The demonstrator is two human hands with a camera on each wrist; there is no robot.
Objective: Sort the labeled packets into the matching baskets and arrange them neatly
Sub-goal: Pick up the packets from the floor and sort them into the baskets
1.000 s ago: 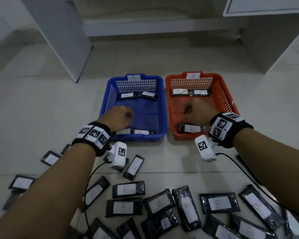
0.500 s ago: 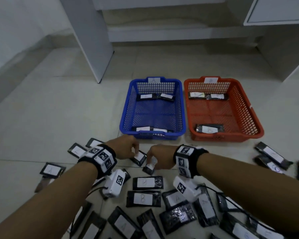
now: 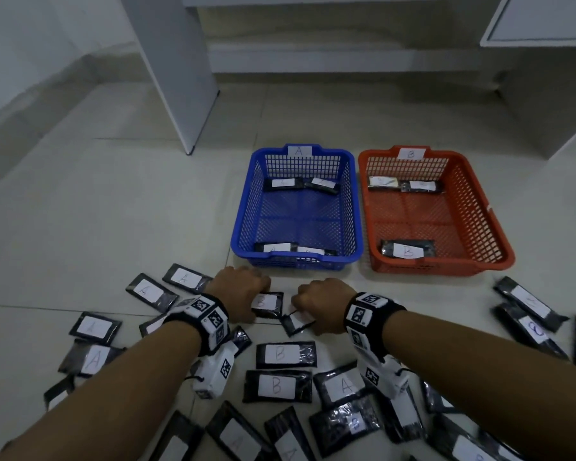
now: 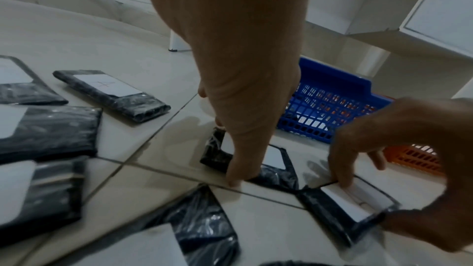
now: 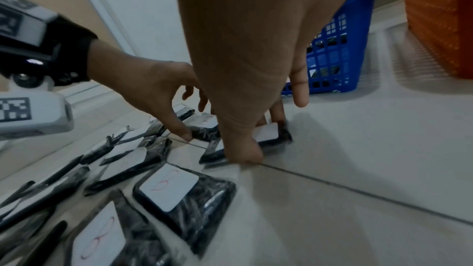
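Pale glossy floor tiles with thin dark grout lines carry everything; white cabinet panels and a low plinth close the far side of the room. Along the left, loose black packets with white labels lie scattered at mixed angles. The left hand reaches down just before the blue basket, thumb and fingers pinching the edges of a packet marked B; that packet lies flat on the tile, its long axis running roughly toward and away from the baskets. Just beside it, the right hand pinches a smaller-looking packet between thumb and fingers; it lies tilted, one short end toward the left hand, its letter hidden. To the right stands the orange basket, tagged B, touching the blue one, tagged A. More packets lie further right.
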